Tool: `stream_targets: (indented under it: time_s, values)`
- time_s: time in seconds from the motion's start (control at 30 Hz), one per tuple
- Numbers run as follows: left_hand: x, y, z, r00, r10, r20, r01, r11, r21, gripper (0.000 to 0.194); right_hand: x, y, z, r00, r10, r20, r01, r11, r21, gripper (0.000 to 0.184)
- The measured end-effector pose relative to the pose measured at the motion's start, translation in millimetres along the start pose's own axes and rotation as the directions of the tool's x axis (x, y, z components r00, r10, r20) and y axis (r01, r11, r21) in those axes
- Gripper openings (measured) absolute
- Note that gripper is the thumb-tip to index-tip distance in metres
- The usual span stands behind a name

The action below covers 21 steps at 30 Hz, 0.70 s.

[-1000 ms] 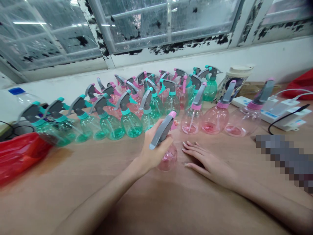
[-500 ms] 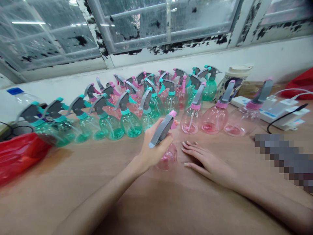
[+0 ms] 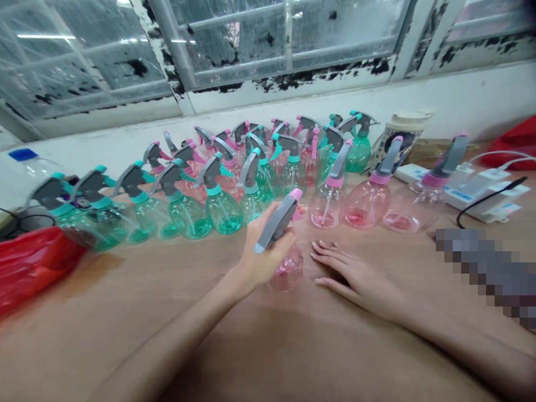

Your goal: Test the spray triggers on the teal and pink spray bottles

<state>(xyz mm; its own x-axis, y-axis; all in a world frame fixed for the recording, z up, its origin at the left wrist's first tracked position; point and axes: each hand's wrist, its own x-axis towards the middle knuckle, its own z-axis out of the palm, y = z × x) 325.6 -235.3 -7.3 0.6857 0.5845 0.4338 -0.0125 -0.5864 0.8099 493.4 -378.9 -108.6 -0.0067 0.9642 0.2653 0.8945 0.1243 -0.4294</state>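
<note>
My left hand [image 3: 259,257] is wrapped round the neck of a pink spray bottle [image 3: 288,271], below its grey trigger head with a pink nozzle. The bottle stands on the table in front of me. My right hand [image 3: 347,271] lies on the tabletop just right of it, fingers stretched out, holding nothing. Behind my left hand runs a row of green spray bottles [image 3: 226,211] with grey and teal heads. Beyond my right hand stand three pink spray bottles [image 3: 368,204]. More pink and green bottles crowd behind these, partly hidden.
A red plastic bag [image 3: 37,268] lies at the left edge, near a clear bottle with a blue cap [image 3: 24,155]. At the back right are a patterned cup [image 3: 397,139] and a white power strip [image 3: 481,198] with cables. A blurred-out object [image 3: 489,273] lies at right.
Both hands and the held spray bottle have stayed in place. Only a very slight shift of the camera view shows.
</note>
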Motion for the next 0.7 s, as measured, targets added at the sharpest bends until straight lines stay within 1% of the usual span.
stream_targets:
  time_s: [0.17,0.37,0.5,0.6,0.7]
  values:
    - [0.4,1.1,0.0,1.000,-0.012,-0.010,0.012,1.000,0.002,0.018,-0.3,0.3,0.5,1.000,-0.008,-0.027,0.008,1.000,0.021,0.049]
    - [-0.2,0.3,0.5,1.000,-0.013,-0.002,0.013,1.000,0.001,0.015,0.3,-0.3,-0.7,1.000,0.001,0.012,-0.001,1.000,-0.010,0.051]
    - [-0.9,2.3,0.5,1.000,-0.025,-0.015,0.024,1.000,-0.009,0.010,0.2,0.2,0.0,1.000,-0.002,0.007,0.002,1.000,-0.004,0.051]
    - [-0.1,5.3,-0.4,1.000,-0.013,0.000,0.013,0.999,-0.036,0.015,0.0,0.2,0.6,1.000,-0.003,-0.004,0.003,1.000,0.002,0.050]
    - [1.2,6.8,-2.5,1.000,-0.023,0.015,0.024,0.999,-0.043,0.009,0.1,-0.5,0.4,1.000,-0.006,-0.022,0.007,1.000,0.016,0.049]
